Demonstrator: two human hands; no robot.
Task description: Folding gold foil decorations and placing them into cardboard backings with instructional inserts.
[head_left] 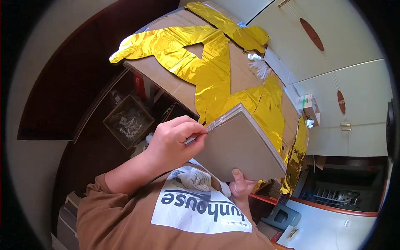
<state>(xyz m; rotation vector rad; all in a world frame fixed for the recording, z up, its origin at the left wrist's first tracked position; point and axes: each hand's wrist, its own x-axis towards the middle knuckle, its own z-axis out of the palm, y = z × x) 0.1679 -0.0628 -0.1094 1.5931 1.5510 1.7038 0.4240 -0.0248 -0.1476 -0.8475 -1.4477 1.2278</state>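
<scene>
A flat, stiff grey-brown pack [246, 146], like a stack of boards with clear plastic along its edges, is held tilted in front of my chest. My right hand [241, 184] grips its lower edge, the thumb lying on the broad face and the fingers hidden behind. At the upper left corner my left hand [179, 134] is closed in a pinch on clear plastic film [218, 122] at the pack's edge. Behind the pack, crinkled gold foil [212, 79] with a cut-out opening is spread over brown cardboard [166, 77] on a table.
More gold foil [233, 27] lies at the far end, and another piece [296, 156] hangs at the right edge. A white glove [260, 70] and a small box [309, 109] are near the pale cabinets [333, 54]. Below left stands a bin [129, 121]; a grey-blue stool [283, 216] is lower right.
</scene>
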